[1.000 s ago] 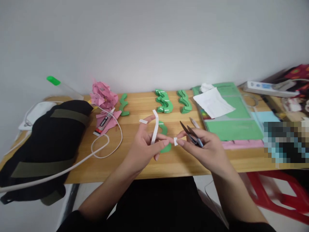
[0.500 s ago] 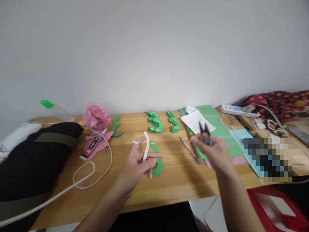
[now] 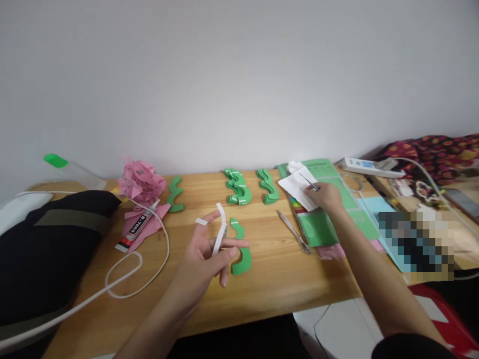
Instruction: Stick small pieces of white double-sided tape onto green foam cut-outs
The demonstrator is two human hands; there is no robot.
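Observation:
My left hand (image 3: 209, 254) hovers over the front of the table with its fingers spread. A narrow white strip (image 3: 221, 224) runs from near the index fingertip down toward the thumb, and a short white piece (image 3: 202, 221) sits on a finger. Partly behind this hand, a wavy green paper cutout (image 3: 242, 262) lies on the wood. My right hand (image 3: 325, 195) is above a crumpled white paper (image 3: 295, 184) on a green booklet (image 3: 318, 229), its fingers closed around slim dark tweezers (image 3: 309, 181) whose tip points up-left over the paper.
Stacked green cutouts (image 3: 239, 192) and another stack (image 3: 268, 188) stand near the wall. At left are a pink paper flower (image 3: 141, 180), a glue tube (image 3: 136, 229), a looping white cable (image 3: 168, 244) and dark cloth (image 3: 52, 254). A silver pen-like tool (image 3: 293, 232) lies beside the booklet.
My right hand has moved up and away, carrying the tweezers over the white paper; their two prongs showed apart before. My left hand has shifted slightly left with the white strip.

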